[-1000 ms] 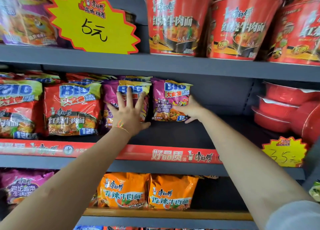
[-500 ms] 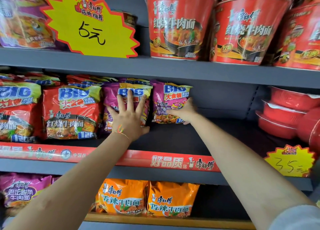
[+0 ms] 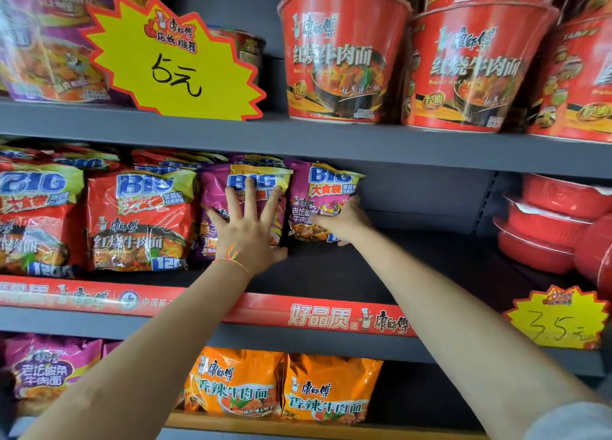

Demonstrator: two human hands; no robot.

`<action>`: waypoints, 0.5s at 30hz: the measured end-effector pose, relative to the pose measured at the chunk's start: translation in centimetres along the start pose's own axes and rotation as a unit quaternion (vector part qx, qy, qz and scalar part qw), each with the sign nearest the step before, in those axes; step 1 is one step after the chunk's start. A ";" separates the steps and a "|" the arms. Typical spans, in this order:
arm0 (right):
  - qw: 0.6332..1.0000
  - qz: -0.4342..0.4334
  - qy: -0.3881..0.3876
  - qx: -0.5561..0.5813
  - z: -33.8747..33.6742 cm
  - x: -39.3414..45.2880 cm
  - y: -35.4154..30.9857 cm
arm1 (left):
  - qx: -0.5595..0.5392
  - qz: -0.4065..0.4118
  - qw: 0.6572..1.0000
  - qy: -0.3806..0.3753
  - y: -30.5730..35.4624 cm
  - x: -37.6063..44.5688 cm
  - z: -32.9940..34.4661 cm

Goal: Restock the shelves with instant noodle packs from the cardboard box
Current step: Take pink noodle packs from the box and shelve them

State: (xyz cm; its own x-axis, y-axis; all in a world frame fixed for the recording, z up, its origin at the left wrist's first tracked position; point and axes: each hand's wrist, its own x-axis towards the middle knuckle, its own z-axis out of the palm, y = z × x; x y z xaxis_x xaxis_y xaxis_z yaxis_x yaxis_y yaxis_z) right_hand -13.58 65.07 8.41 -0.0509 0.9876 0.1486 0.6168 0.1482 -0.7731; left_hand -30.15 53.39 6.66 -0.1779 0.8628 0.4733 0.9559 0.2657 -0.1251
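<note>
Two purple "BIG" noodle packs stand upright side by side on the middle shelf (image 3: 381,274). My left hand (image 3: 248,227) lies flat with spread fingers against the front of the left purple pack (image 3: 215,191). My right hand (image 3: 344,221) grips the lower right edge of the right purple pack (image 3: 318,194), fingers curled around it. Red "BIG" noodle packs (image 3: 139,221) stand in a row to the left of the purple ones. The cardboard box is out of view.
Red noodle bowls (image 3: 344,59) line the top shelf beside a yellow price tag (image 3: 172,62). Stacked red bowls (image 3: 546,224) sit at the middle shelf's right end, with bare dark shelf between them and the purple packs. Orange packs (image 3: 284,386) stand on the lower shelf.
The view has drifted slightly. Both hands remain on the purple packs; the right hand has slid a little along the right pack's lower edge.
</note>
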 end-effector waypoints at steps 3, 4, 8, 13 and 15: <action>1.000 -0.007 -0.021 0.000 -0.2 0.1 0.0 | 0.004 -0.002 1.000 -0.005 0.1 -0.1 -0.2; 1.000 -0.013 -0.028 -0.005 -0.4 0.1 0.0 | 0.006 -0.004 1.000 -0.007 0.1 -0.1 -0.2; 0.998 -0.027 -0.045 -0.040 -1.3 0.1 0.2 | 0.002 0.001 1.000 -0.023 0.0 -0.3 -0.8; 0.998 -0.014 -0.040 -0.040 -1.4 -0.5 0.2 | -0.015 0.007 0.999 -0.029 -0.7 -0.7 -1.3; 0.999 0.006 -0.032 -0.033 -1.6 -0.8 0.4 | -0.039 0.012 0.999 -0.029 -1.0 -1.1 -1.5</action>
State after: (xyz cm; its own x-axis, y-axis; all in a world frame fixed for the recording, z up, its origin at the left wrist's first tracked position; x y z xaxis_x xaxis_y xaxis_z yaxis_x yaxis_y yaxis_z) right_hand -11.98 64.24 8.96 -0.0930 0.9908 0.0980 0.6680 0.1351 -0.7318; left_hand -30.60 51.56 7.57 -0.1653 0.8923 0.4200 0.9751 0.2116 -0.0657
